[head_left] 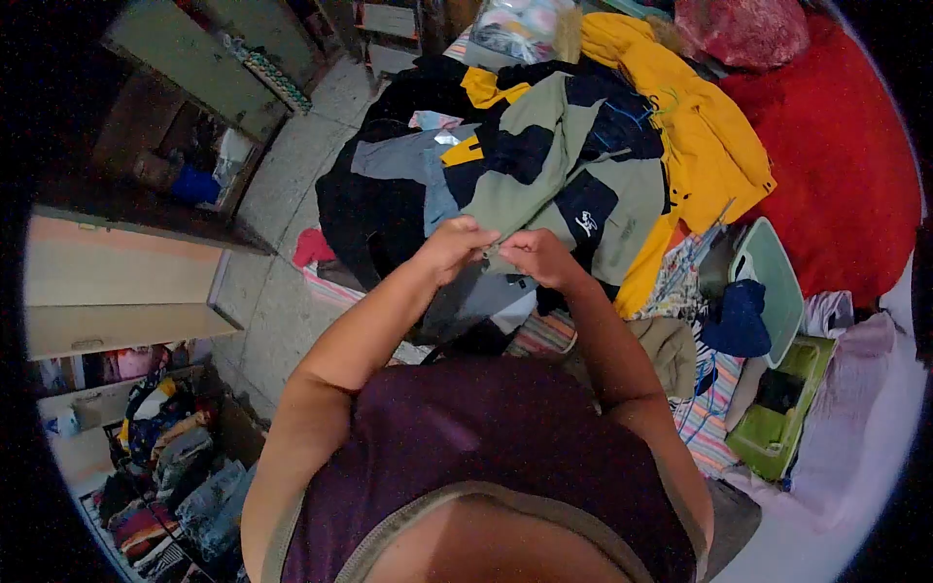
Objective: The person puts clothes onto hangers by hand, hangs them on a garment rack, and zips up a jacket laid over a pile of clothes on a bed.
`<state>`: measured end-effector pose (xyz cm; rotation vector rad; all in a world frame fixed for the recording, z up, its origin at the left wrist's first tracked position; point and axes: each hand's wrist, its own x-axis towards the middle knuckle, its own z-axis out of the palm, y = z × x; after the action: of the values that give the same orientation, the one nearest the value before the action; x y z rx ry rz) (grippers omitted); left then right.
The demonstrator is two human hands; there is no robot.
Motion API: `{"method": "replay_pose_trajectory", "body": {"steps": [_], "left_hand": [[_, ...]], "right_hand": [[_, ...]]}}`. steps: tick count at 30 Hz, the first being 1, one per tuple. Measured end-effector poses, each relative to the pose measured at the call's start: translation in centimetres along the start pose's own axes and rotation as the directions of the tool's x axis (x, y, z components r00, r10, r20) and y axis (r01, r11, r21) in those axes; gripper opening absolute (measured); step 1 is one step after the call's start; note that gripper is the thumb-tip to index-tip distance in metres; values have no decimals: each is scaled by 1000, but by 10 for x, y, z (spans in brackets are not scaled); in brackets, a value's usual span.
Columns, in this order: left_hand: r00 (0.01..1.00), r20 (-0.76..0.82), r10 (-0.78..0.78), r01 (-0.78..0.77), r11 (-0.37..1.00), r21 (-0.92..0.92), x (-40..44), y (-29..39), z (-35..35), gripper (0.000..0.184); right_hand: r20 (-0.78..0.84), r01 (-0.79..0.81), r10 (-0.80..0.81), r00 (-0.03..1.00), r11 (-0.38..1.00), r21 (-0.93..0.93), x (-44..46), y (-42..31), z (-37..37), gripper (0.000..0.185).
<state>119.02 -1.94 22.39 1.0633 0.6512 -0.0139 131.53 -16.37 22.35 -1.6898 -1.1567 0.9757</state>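
Observation:
A sage-green and black jacket (pixel 544 165) with a white logo lies spread over a pile of clothes in front of me. My left hand (pixel 454 245) pinches a green end of it, possibly a sleeve cuff, between thumb and fingers. Right beside it, my right hand (pixel 539 257) grips the same end, fingertips almost meeting the left ones. The exact part between the fingers is too small to make out. Under and around the jacket lie a grey garment (pixel 389 162), black clothing (pixel 342 214) and a yellow jacket (pixel 714 126).
A red blanket or cover (pixel 836 146) lies at the right. Near it are a pale green bin (pixel 776 282) and a lime-green container (pixel 787 413). On the left, a cabinet (pixel 185 68) stands open above tiled floor (pixel 282 185); folded clothes (pixel 185 466) fill a lower space.

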Motion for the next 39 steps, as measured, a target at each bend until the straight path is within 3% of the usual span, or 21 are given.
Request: {"method": "replay_pose_trajectory", "body": {"steps": [4,9,11,14,16,20,23,25,27,34,37,39], "left_hand": [[999,-24,23,-23,1000,9,-5,1,3,18],[1000,-13,26,-24,993,115,-6,3,-3,17],[996,-5,93,-91,981,173,-4,1,-6,17],[995,-52,80,-61,950,308,-14,15,0,17],[995,-59,77,-59,963,263,-9,10,-2,17],[997,-69,37,-28,991,129,-3,3,-8,13],[1000,-29,-7,14,964,266,-3,-2,-24,9],[997,-75,-17,27,990,137,-3,-4,-19,11],[994,-106,-33,43,995,88,-6,-8,-21,11],[995,-87,-56,64,993,100,-6,-18,-34,11],[992,-95,-86,96,990,103,-11,-18,-31,11],[990,-101,-98,108,990,94,-11,-20,-32,10]], "right_hand": [[-53,24,-22,998,1000,20,0,1,6,18],[-106,52,-66,992,990,-133,3,16,9,23],[-182,31,-32,983,999,-5,3,18,12,21],[-254,-12,29,967,998,68,7,20,18,18],[-288,-30,48,957,997,68,10,24,22,17],[-319,95,-126,939,989,-111,16,18,18,17],[-432,221,-574,696,743,-632,11,-7,16,24],[-292,268,-529,797,743,-614,0,-21,25,32],[-191,173,-369,909,755,-633,-4,-25,46,29],[-229,239,-452,862,761,-604,5,-3,62,16],[-239,173,-360,902,807,-565,16,7,58,11],[-232,98,-209,950,906,-412,13,-2,54,11]]}}
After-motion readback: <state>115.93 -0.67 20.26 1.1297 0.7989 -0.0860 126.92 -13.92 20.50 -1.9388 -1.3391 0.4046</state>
